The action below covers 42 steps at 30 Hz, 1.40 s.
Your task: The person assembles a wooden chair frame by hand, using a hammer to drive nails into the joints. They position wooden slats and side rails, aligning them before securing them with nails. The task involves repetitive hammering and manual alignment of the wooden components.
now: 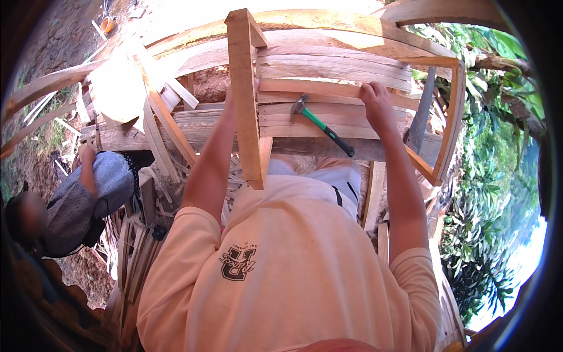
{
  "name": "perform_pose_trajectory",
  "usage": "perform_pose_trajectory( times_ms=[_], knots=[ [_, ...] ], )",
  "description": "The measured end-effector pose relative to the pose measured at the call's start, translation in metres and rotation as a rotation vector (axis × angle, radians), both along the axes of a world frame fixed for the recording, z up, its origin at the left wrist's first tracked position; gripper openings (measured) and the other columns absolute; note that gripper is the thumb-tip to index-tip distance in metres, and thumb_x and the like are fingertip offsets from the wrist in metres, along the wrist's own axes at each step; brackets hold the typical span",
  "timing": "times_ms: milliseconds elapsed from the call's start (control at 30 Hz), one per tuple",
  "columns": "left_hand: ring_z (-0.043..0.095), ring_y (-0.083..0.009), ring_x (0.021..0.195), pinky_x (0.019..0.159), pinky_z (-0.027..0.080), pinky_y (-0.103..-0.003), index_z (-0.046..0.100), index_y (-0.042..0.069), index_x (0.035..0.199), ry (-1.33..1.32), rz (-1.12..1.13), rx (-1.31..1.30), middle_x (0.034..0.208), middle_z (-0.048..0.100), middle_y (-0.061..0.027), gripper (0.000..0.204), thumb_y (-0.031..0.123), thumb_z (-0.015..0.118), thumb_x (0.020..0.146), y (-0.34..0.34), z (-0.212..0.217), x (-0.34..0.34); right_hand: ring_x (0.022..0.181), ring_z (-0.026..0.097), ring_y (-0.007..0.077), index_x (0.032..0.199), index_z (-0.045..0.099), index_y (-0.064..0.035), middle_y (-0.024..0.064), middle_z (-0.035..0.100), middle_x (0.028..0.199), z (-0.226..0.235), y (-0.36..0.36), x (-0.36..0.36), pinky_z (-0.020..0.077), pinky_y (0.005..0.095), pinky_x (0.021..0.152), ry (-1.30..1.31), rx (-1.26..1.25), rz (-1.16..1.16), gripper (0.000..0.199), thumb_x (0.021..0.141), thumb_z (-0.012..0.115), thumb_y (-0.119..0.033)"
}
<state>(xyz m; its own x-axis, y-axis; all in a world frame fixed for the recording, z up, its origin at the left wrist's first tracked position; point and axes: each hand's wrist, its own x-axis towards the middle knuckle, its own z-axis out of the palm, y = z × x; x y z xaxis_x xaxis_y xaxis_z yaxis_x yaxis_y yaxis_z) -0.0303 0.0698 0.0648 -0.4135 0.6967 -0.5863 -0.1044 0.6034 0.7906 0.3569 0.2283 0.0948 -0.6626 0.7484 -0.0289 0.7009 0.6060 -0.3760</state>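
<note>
A long wooden strip [314,88] lies crosswise on the workbench, inside a rectangular wooden frame [241,97] that stands on its edge. My right hand [378,104] grips the strip's right end, fingers curled over it. My left hand [232,97] is behind the frame's left end, near the strip's other end; its fingers are almost wholly hidden. Between my arms a hammer [321,125] with a green and black handle rests on the boards, its head toward the strip. A handsaw [421,114] leans inside the frame's right end, beyond my right hand.
Planks form the bench top [193,126], with long beams [328,22] behind it. Offcuts and sticks [135,246] pile up at the left. A person [88,193] in patterned clothing sits at the bench's left side. Leafy plants [487,176] grow at the right.
</note>
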Motion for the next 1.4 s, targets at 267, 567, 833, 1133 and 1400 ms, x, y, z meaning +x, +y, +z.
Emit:
perform_pose_trajectory(
  times_ms=[267, 567, 833, 1133, 1400],
  knots=[
    [0.064, -0.0230, 0.085, 0.078, 0.053, -0.038, 0.066, 0.002, 0.115, 0.699, -0.297, 0.130, 0.093, 0.068, -0.0142, 0.039, 0.027, 0.080, 0.088, 0.010, -0.037, 0.004, 0.108, 0.059, 0.0338, 0.115, 0.063, -0.0075, 0.0102, 0.062, 0.115, -0.021, 0.009, -0.016, 0.0495, 0.0447, 0.095, 0.045, 0.102, -0.072, 0.032, 0.084, 0.069, -0.005],
    [0.068, -0.0244, 0.080, 0.076, 0.055, -0.039, 0.068, 0.004, 0.109, 0.752, -0.274, 0.090, 0.091, 0.072, -0.0134, 0.035, 0.026, 0.082, 0.086, 0.014, -0.020, 0.016, 0.101, 0.061, 0.0333, 0.092, 0.073, -0.0102, 0.0098, 0.066, 0.098, -0.032, 0.016, -0.018, 0.0519, 0.0441, 0.089, 0.232, -0.038, -0.243, 0.016, 0.080, 0.067, -0.001],
    [0.073, -0.0337, 0.091, 0.080, 0.056, -0.041, 0.068, 0.001, 0.107, 0.783, -0.351, 0.062, 0.100, 0.075, -0.0192, 0.032, 0.026, 0.079, 0.090, 0.010, -0.009, 0.018, 0.102, 0.061, 0.0336, 0.097, 0.074, -0.0093, 0.0081, 0.067, 0.101, -0.039, 0.014, -0.009, 0.0515, 0.0434, 0.093, 0.228, -0.078, -0.243, 0.024, 0.079, 0.064, 0.001],
    [0.066, -0.0215, 0.068, 0.065, 0.051, -0.038, 0.074, 0.003, 0.102, 0.737, -0.294, -0.055, 0.076, 0.070, -0.0120, 0.031, 0.033, 0.073, 0.093, 0.025, -0.004, 0.004, 0.113, 0.060, 0.0372, 0.117, 0.068, -0.0011, 0.0196, 0.067, 0.112, -0.044, 0.041, 0.013, 0.0483, 0.0472, 0.100, 0.251, 0.197, -0.568, 0.029, 0.093, 0.069, -0.017],
    [0.065, -0.0203, 0.059, 0.061, 0.051, -0.037, 0.078, 0.001, 0.106, 0.701, -0.212, -0.009, 0.068, 0.069, -0.0120, 0.031, 0.028, 0.071, 0.092, 0.051, -0.001, 0.018, 0.122, 0.064, 0.0339, 0.133, 0.064, 0.0040, 0.0234, 0.068, 0.128, -0.093, 0.103, 0.100, 0.0482, 0.0414, 0.106, -0.108, -0.260, -1.061, 0.070, 0.080, 0.084, -0.037]
  ],
)
